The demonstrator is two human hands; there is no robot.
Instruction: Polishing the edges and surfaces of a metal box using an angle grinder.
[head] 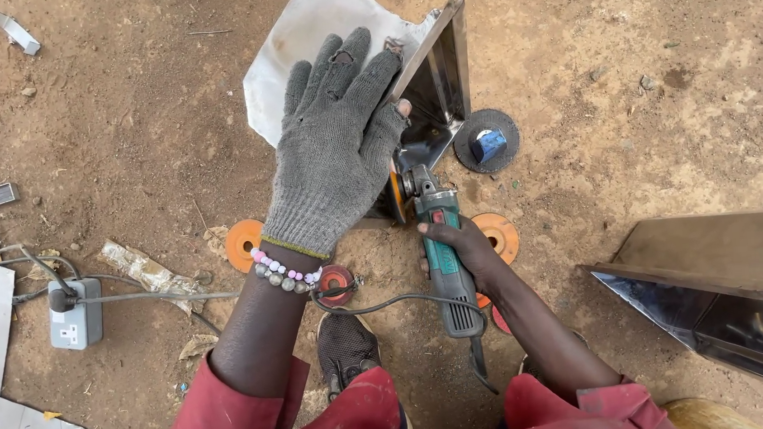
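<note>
Left hand (335, 145) (grey knit glove) flat, fingers spread on the shiny folded steel sheet-metal piece (435, 83); bare right hand (461, 244) clamped round green angle grinder (438, 237), disc at the lower edge. Open dirt beyond.

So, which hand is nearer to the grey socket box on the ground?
Left. The gloved left hand lies up and to the right of the socket box; the right hand, holding the angle grinder, is farther right.
</note>
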